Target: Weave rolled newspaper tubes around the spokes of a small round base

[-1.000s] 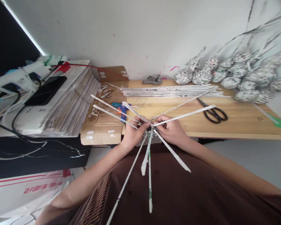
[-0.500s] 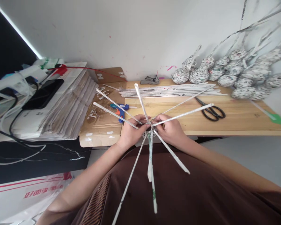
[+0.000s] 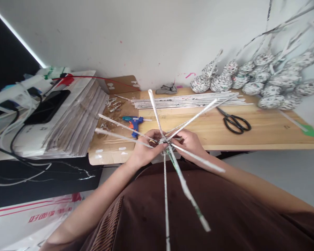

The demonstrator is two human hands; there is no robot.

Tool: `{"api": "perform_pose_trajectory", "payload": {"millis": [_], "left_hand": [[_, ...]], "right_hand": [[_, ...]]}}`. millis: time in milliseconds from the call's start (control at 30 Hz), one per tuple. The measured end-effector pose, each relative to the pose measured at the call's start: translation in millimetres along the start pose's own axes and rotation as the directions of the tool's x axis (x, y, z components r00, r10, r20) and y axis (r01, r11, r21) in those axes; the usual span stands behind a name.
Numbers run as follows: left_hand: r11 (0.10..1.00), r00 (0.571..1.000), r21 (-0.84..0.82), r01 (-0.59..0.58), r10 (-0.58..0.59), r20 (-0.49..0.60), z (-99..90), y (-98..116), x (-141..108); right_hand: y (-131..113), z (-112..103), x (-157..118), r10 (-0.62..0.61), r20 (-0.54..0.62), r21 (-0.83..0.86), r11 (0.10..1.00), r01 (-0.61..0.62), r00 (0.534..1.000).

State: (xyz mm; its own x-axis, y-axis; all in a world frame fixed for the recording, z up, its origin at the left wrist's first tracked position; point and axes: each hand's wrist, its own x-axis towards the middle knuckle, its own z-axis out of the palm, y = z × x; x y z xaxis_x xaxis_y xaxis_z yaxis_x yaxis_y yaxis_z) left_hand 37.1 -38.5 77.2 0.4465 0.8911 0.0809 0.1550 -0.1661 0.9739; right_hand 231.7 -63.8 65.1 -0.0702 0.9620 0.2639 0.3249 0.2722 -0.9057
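Between my hands, just off the table's front edge, is a small woven piece of rolled newspaper tubes (image 3: 170,150). Several long paper tubes fan out from its middle, some pointing up and away, others down over my lap. My left hand (image 3: 146,148) grips the piece from the left, thumb pressed near the centre. From the right, my right hand (image 3: 187,142) has its fingers closed at the centre among the tubes; part of those fingers is hidden behind a tube. One green-tinged paper tube (image 3: 184,186) slants down to the right.
Black-handled scissors (image 3: 237,124) lie right on the wooden table (image 3: 264,134). A blue glue gun (image 3: 134,124) lies left on cardboard. Behind is a row of paper tubes (image 3: 183,101); woven gourd shapes (image 3: 272,82) stand back right. A paper stack (image 3: 78,118) holds a phone (image 3: 48,107).
The woven piece has turned anticlockwise between my hands: the lower tubes have swung right, the right-hand tube upward, and the left tubes downward. Both hands stay closed on it.
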Motion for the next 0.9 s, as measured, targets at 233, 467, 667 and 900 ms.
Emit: {"api": "perform_pose_trajectory", "payload": {"millis": [233, 467, 667, 900], "left_hand": [[0.946, 0.92, -0.217, 0.241, -0.151, 0.361, -45.8, 3.6, -2.2], [0.902, 0.935, -0.293, 0.317, -0.245, 0.257, -33.5, 10.5, 4.3], [0.903, 0.946, -0.298, 0.31, -0.325, -0.002, -7.7, 4.1, 7.1], [0.983, 0.972, -0.108, 0.151, -0.167, -0.163, 2.6, 3.1, 7.2]], "right_hand": [[-4.8, 2.0, 5.1, 0.055, 0.023, -0.027, 0.998, -0.054, 0.998], [-10.2, 0.2, 10.1, 0.015, 0.062, -0.091, 0.996, -0.009, 0.998], [-7.0, -0.7, 10.1, -0.048, 0.083, -0.155, 0.986, 0.061, 0.995], [-13.3, -11.4, 7.0, 0.032, 0.174, -0.053, 0.998, -0.023, 0.984]]}}
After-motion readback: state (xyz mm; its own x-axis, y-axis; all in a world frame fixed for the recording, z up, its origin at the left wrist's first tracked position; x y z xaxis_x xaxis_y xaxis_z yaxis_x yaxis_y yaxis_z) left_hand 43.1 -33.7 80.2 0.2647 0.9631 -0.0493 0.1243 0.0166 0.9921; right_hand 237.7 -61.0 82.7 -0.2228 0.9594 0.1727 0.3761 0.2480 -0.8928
